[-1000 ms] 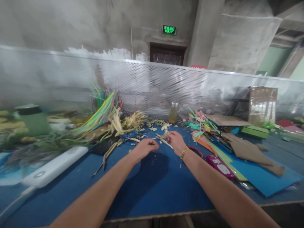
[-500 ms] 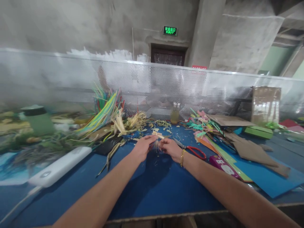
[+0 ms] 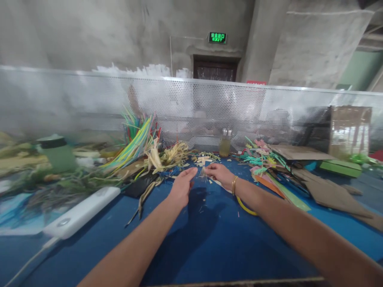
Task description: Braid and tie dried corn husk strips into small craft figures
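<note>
My right hand [image 3: 220, 172] is closed in a pinch on a small bundle of thin straw-coloured strands [image 3: 203, 174] that fan downward. Just left of it is my left hand [image 3: 182, 186], thumb and fingers pressed together; whatever may be between them is too small to make out. A narrow gap separates the two hands. Behind them, pale cut strips [image 3: 204, 159] lie on the blue tabletop [image 3: 191, 247]. Part of a yellow curved band [image 3: 247, 208] shows below my right forearm, which hides the rest of it.
Left are a white power strip [image 3: 80, 213], a green cup [image 3: 56, 153], colourful pipe cleaners [image 3: 136, 137] and dried husks [image 3: 176, 153]. A glass jar [image 3: 225, 143] stands near the perforated metal screen [image 3: 209, 99]. Cardboard pieces [image 3: 335, 195] and blue paper [image 3: 356, 235] lie right.
My hands have moved slightly apart, the right one up with the strands. My right forearm now covers the red-handled scissors and the purple item. The view has shifted a little.
</note>
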`<state>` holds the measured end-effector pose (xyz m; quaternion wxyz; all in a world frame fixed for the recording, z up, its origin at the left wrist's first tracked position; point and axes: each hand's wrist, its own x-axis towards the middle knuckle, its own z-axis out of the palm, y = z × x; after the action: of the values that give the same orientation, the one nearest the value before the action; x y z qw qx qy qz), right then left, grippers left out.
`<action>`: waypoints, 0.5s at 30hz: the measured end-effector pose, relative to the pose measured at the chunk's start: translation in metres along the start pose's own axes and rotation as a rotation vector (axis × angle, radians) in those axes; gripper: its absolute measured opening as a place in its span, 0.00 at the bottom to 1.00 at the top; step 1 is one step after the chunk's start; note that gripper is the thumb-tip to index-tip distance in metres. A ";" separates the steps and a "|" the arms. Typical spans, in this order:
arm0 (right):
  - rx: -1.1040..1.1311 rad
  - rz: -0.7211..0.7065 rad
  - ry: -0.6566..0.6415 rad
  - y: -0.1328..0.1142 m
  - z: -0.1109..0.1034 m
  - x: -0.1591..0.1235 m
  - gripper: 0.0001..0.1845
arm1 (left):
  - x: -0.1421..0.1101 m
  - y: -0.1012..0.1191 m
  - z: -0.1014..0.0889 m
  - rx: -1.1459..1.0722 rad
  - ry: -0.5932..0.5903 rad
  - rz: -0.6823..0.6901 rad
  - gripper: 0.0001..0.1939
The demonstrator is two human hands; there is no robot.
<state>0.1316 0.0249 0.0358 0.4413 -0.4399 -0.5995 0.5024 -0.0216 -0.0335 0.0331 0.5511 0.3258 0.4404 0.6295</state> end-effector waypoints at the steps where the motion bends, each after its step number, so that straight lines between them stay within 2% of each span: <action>1: 0.001 0.032 0.036 0.000 -0.009 0.012 0.08 | -0.001 0.000 0.000 0.025 0.008 0.005 0.21; 3: -0.031 0.141 0.148 0.001 -0.027 0.037 0.07 | -0.003 0.000 0.001 0.079 0.000 0.022 0.20; 7: -0.088 0.204 0.215 0.008 -0.050 0.079 0.09 | -0.007 -0.001 0.004 0.165 -0.078 0.041 0.17; 12: -0.157 0.260 0.238 0.014 -0.046 0.120 0.10 | -0.012 -0.002 0.005 0.228 -0.126 0.054 0.16; 15: -0.142 0.196 0.258 0.013 -0.040 0.136 0.12 | -0.013 -0.003 0.006 0.232 -0.133 0.065 0.15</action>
<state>0.1411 0.1663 0.0394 0.4311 -0.5873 -0.5261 0.4388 -0.0129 -0.0451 0.0337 0.5172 0.4424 0.4618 0.5689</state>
